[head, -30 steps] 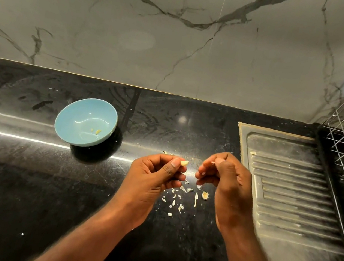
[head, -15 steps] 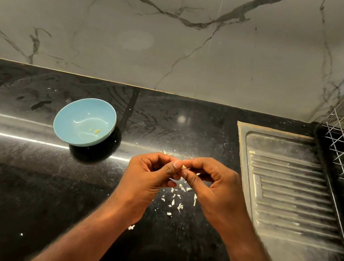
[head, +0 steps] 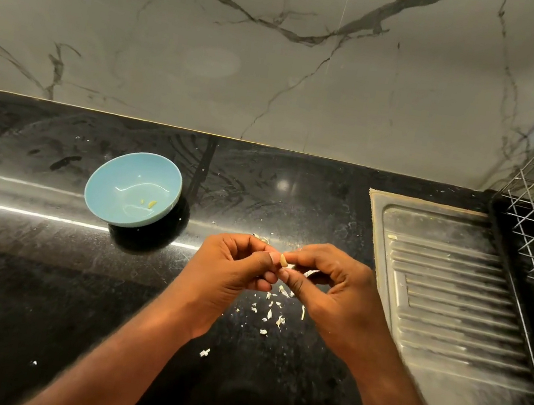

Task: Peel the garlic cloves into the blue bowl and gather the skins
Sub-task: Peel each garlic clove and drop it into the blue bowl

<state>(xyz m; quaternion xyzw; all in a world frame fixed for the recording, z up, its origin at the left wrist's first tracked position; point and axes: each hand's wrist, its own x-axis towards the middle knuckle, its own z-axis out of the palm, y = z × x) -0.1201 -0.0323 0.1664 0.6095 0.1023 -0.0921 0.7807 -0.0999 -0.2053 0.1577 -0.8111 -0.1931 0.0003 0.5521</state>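
Two bare hands meet above a glossy black stone counter [head: 38,271]: left hand [head: 230,273] and right hand [head: 332,289] both pinch one small pale garlic clove [head: 283,260] between fingertips. Papery white skins [head: 271,311] lie scattered directly beneath. Smooth round blue bowl [head: 110,191] sits well left, holding yellowish bits; ribbed steel drainboard [head: 452,301] right, marble-veined wall behind.

Open counter [head: 20,268] left; bowl [head: 111,184] beyond.
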